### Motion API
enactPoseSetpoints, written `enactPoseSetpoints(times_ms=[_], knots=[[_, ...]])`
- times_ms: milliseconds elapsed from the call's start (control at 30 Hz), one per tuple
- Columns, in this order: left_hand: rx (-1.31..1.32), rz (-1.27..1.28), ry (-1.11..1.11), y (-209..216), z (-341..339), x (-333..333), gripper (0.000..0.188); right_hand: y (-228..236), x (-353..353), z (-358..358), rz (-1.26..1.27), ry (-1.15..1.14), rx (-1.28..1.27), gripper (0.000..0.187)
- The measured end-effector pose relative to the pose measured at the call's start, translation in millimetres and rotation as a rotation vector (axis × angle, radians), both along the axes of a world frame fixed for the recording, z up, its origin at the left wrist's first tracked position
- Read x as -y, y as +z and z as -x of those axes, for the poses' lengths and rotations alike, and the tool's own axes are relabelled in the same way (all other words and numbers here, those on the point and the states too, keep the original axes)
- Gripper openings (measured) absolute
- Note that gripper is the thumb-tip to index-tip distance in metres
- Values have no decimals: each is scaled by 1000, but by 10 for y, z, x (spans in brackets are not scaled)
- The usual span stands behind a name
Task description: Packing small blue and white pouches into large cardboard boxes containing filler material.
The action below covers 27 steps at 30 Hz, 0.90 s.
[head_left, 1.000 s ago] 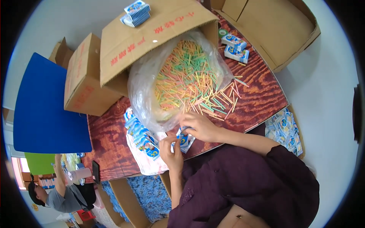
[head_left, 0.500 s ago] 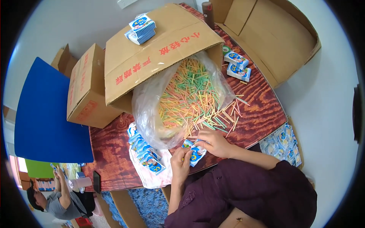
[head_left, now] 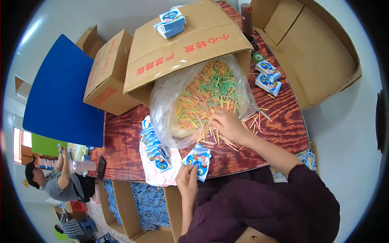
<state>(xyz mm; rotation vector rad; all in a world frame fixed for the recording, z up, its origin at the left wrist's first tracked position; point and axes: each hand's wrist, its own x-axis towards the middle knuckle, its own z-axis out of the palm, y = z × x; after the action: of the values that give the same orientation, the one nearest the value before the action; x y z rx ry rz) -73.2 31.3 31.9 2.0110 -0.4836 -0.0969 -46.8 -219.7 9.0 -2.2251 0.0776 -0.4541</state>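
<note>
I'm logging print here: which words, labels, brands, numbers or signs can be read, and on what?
Large box: bold red characters, readable, but I don't transcribe wording.
Small box: red print, blurred.
Packet in left hand: blue logo; fine print too small.
Fanned packets, packs on top, packs at right: likewise.

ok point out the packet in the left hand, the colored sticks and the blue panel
packet (head_left: 203, 158), head view, printed front
colored sticks (head_left: 206, 87), head view, pile's middle
blue panel (head_left: 67, 95), head view, its face

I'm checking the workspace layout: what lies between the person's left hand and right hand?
In the head view, a blue-and-white packet sits against the left hand; beyond it, loose coloured sticks lie near the right hand.
</note>
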Motion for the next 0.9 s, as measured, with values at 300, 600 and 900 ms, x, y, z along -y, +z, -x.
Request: enactPoseSetpoints(times_ms=[300,600,900], knots=[[-53,156,235,-147,131,-603,6,-175,53,-527,715,-237,30,26],[-217,327,16,-293,-478,-760,7,-393,-111,-759,935,-344,110,27],[-262,413,-29,-276,-637,-800,6,-40,247,-978,677,-234,-340,20]])
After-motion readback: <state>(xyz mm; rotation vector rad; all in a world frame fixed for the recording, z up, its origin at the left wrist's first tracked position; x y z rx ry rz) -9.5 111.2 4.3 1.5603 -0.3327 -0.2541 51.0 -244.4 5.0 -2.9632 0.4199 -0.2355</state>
